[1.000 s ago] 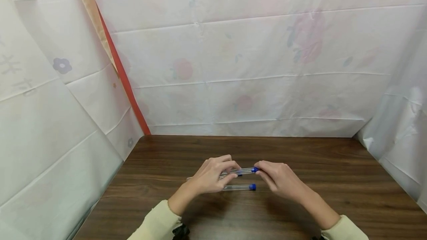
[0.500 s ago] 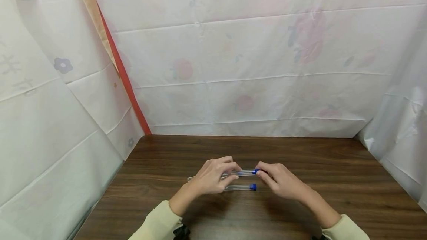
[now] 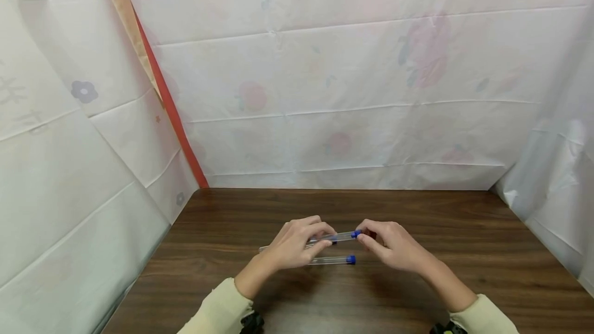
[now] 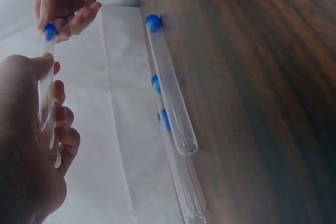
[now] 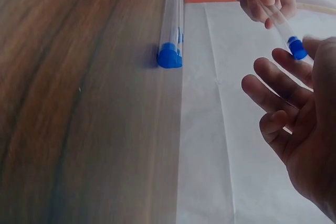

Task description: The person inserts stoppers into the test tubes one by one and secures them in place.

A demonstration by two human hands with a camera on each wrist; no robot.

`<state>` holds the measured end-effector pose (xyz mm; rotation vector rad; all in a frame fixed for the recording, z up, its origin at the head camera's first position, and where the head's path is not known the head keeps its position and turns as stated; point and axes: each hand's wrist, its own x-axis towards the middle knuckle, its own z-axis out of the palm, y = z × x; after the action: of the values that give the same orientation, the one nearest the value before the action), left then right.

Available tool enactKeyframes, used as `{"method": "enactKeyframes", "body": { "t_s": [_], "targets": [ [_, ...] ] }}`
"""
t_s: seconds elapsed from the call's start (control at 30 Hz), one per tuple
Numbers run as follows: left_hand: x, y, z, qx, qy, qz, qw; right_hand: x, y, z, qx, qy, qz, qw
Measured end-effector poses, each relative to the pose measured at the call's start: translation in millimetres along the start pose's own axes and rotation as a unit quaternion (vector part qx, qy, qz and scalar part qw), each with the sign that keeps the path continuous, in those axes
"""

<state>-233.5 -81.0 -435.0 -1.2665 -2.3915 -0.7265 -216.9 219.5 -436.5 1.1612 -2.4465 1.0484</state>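
My left hand [image 3: 294, 244] grips a clear test tube [image 4: 46, 106] along its body, thumb on one side and fingers curled round the other. The tube is raised above the table, its capped end pointing right and tilted slightly up. At that end my right hand [image 3: 394, 246] has thumb and index finger on either side of the blue cap [image 5: 297, 48], pinching it; its other fingers are spread loosely. The cap sits on the tube's mouth. Below lies another capped test tube [image 4: 173, 93] on the table, with more blue-capped tubes [image 4: 184, 177] behind it.
The dark wood table [image 3: 223, 282] carries the lying tubes, side by side near the hands. White printed sheeting [image 3: 343, 76] hangs behind the table and at both sides. A red strip [image 3: 174, 112] runs down the left back corner.
The right hand's fingertips have shifted on the cap, and more of the cap shows. The capped end of the held tube dipped, then rose a little. The left hand keeps its grip.
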Motion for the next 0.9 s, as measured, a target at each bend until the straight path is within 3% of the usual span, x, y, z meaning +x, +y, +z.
{"method": "enactKeyframes", "body": {
  "t_s": [0.37, 0.63, 0.9],
  "targets": [
    [-5.7, -5.3, -5.5, 0.0, -0.001, -0.01, 0.9999, -5, 2, -10, -0.111, 0.049, -0.051, 0.991],
    [-9.2, -7.4, -6.8, 0.011, 0.001, -0.007, 0.9999, -6, 8, -13, -0.204, 0.099, -0.112, 0.967],
    [-10.1, -6.8, -8.1, 0.011, -0.003, -0.008, 0.9999, -3, 9, -11, -0.246, 0.132, -0.174, 0.944]
  ]
}}
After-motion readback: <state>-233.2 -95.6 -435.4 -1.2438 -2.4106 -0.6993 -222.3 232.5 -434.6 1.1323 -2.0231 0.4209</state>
